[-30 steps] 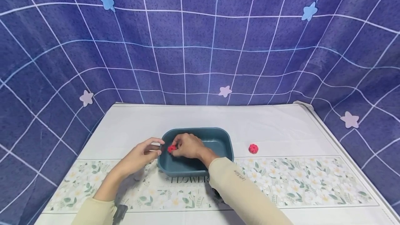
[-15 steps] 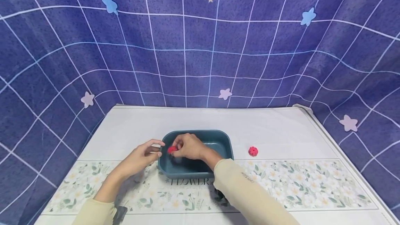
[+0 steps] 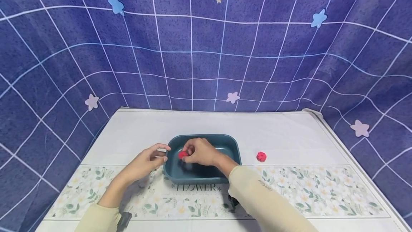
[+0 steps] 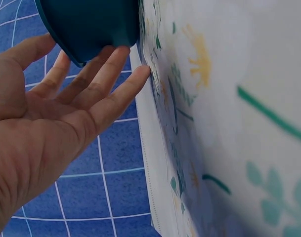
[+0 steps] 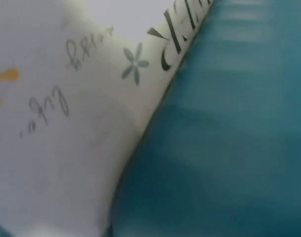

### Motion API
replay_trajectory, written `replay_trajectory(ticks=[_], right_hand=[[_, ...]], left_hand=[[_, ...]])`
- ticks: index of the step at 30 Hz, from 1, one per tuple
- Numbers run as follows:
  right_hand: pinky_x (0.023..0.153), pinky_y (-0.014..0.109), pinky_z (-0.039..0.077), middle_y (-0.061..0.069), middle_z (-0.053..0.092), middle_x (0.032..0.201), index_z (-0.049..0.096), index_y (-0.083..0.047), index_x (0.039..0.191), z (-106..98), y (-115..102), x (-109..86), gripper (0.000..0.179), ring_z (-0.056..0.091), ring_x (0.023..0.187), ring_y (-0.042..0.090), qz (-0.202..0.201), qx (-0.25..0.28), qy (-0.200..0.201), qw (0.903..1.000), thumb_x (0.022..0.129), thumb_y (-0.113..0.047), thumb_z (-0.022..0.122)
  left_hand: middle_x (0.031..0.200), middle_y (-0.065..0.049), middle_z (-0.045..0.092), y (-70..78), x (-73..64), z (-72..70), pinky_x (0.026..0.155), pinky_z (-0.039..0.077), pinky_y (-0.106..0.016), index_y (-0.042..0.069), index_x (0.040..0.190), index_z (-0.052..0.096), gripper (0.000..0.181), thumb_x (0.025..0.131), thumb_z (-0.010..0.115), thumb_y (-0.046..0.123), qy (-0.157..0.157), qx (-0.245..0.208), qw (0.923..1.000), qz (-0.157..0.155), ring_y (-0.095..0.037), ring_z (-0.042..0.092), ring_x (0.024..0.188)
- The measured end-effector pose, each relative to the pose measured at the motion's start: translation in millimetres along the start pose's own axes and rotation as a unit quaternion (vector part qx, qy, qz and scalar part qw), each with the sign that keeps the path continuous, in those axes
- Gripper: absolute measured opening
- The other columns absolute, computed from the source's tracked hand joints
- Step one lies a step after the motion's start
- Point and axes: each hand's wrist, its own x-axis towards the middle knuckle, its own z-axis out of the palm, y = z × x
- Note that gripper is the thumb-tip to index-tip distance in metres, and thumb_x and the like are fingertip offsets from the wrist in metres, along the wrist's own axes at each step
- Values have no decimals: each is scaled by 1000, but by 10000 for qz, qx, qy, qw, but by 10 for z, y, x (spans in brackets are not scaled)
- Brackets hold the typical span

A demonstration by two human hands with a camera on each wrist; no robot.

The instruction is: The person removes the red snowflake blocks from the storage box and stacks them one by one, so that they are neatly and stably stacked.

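Observation:
A dark teal rectangular tub (image 3: 206, 180) sits on the table in the head view. Inside its left part my right hand (image 3: 201, 151) pinches a small red flower-shaped piece (image 3: 182, 154) between thumb and fingers. My left hand (image 3: 146, 163) is at the tub's left end, fingers spread and slightly bent by the rim. In the left wrist view, the fingertips of that hand (image 4: 56, 108) lie against or very near the tub's wall (image 4: 91, 29); firm contact is hard to tell. The right wrist view shows only the tub's side (image 5: 229, 138), without the hand.
A second red flower-shaped piece (image 3: 261, 156) lies on the table to the right of the tub. The white table cover (image 3: 273, 128) has a floral band (image 3: 309, 189) along its front. A blue curtain with a grid pattern (image 3: 206, 63) hangs behind and at both sides.
My right hand has shifted slightly to the right within the tub, carrying the red piece along. The left hand stays at the tub's left end. The head view has tilted a little.

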Motion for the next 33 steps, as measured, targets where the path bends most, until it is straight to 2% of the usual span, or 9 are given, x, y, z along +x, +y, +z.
replay_trajectory(ticks=[3,9,16,22,27,33], right_hand=[[68,18,45,-8,64,78,75,-13,100,-61,-4,-22,22,55,70,1,-70,-97,31,9999,83,-24,85],[71,20,47,-4,66,82,74,-15,99,-206,12,-92,19,56,73,3,-199,-153,54,9997,86,-23,83],[73,22,49,-1,70,84,74,-13,98,-327,47,-209,19,61,80,8,-357,-449,126,9983,84,-22,83],[75,24,50,-2,70,87,74,-14,100,-389,105,-301,19,62,82,10,-216,-473,169,9985,85,-22,82],[76,25,50,-2,70,89,74,-13,102,-485,131,-382,21,62,82,12,-197,-565,234,9979,85,-22,82],[73,24,49,-3,69,86,73,-13,100,-609,186,-455,21,58,77,8,-212,-568,356,9975,83,-19,82]], left_hand=[[139,-24,64,-11,1,3,96,58,-49,14,143,53,40,106,61,27,25,11,10000,-57,-38,64,127],[139,-25,63,2,-12,-1,98,57,-51,14,142,53,39,105,61,25,13,46,10000,34,-40,65,126],[138,-25,64,-3,-6,5,93,59,-48,17,142,54,39,105,62,28,64,78,9999,-50,-38,66,124],[138,-22,65,-41,-6,28,92,59,-46,21,141,55,38,105,62,30,104,100,9998,-137,-35,66,123],[138,-24,64,-39,-14,22,92,59,-47,16,142,53,41,105,62,29,81,51,9999,-31,-36,67,123],[138,-25,64,-11,-23,6,93,59,-49,14,142,53,40,105,62,26,63,-43,9999,66,-37,66,123]])
